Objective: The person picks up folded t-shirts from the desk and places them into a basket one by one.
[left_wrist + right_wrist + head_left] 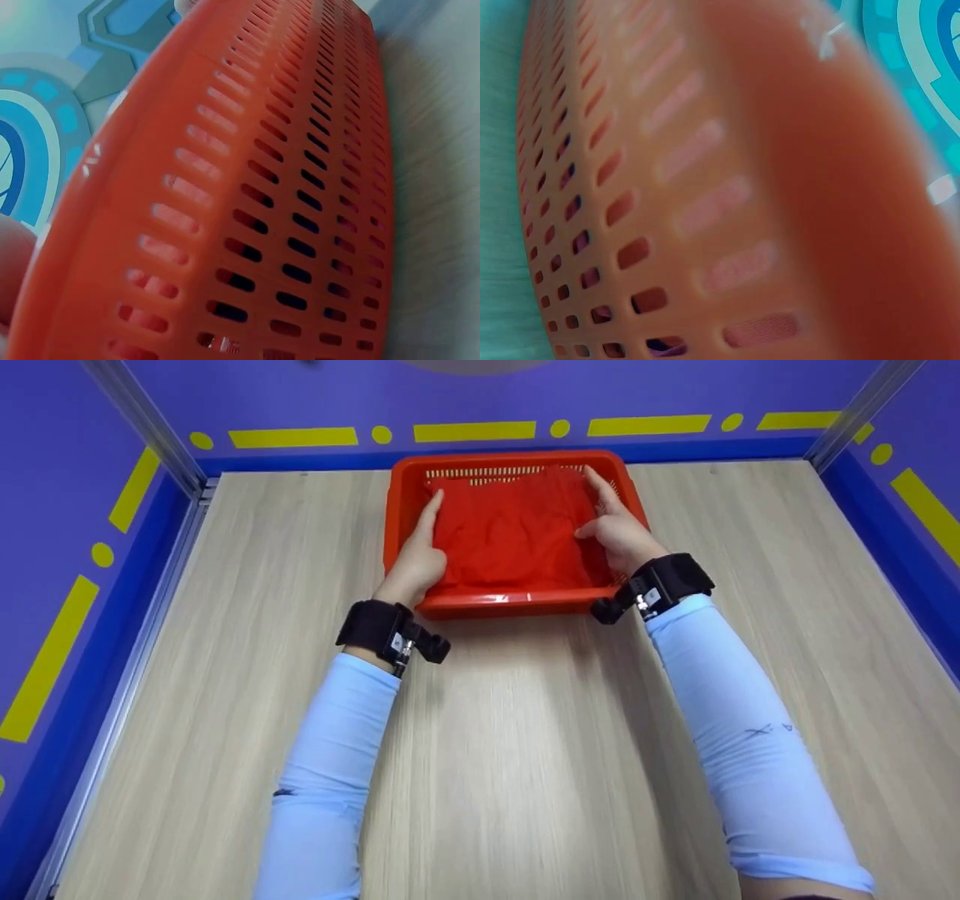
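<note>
A red cloth (510, 536) lies bunched inside a red plastic basket (510, 604) with slotted walls. My left hand (416, 559) reaches over the basket's near left corner and holds the cloth by its left edge; one straight finger shows along that edge. On the opposite side my right hand (622, 529) grips the cloth's right edge, with the thumb on it and another finger stretched toward its far corner. The remaining fingers of both hands are hidden. In the left wrist view, the slotted basket wall (247, 172) fills most of the picture; the right wrist view shows another slotted wall (600, 180).
The basket stands on a wood-grain table (495, 750), near the blue back wall (300, 405) with yellow marks. Blue side panels (45, 547) and metal frame rails (146, 412) bound the table. Dark shapes show through some slots.
</note>
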Motion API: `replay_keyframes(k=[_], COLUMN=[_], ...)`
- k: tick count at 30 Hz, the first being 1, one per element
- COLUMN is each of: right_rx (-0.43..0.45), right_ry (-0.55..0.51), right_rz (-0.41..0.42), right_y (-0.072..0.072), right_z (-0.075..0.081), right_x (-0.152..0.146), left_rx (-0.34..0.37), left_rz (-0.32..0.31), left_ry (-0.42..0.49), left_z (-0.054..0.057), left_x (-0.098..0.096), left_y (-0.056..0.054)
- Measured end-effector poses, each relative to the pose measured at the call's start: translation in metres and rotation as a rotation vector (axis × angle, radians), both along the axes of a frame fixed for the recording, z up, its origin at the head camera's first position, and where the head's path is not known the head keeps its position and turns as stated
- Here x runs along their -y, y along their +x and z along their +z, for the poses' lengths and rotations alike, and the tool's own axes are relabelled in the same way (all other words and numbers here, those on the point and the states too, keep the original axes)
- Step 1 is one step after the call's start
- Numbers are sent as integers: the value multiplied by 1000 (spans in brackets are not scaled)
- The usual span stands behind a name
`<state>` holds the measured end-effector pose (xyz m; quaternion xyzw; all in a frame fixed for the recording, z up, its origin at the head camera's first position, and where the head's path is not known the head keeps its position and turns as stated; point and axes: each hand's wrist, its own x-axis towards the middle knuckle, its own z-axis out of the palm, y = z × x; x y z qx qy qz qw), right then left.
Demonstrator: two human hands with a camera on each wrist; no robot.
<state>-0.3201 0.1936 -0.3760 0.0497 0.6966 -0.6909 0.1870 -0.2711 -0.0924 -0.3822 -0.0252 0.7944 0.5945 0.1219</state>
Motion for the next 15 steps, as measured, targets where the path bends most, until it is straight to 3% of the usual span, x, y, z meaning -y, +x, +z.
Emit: replay_keyframes(k=[4, 10, 15], right_rx=[-28, 94, 143], right_ry=[99, 252, 305], right_rz=[6, 47, 93], right_y=[0, 3, 4], right_z=[-4, -6, -6], right_x=[0, 1, -1], left_rx=[25, 102, 112], left_rz=[-50, -120, -132], left_ry=[-144, -381, -479], left_z=[-1, 0, 0], left_x=[-3, -6, -10], left_y=[0, -1, -2])
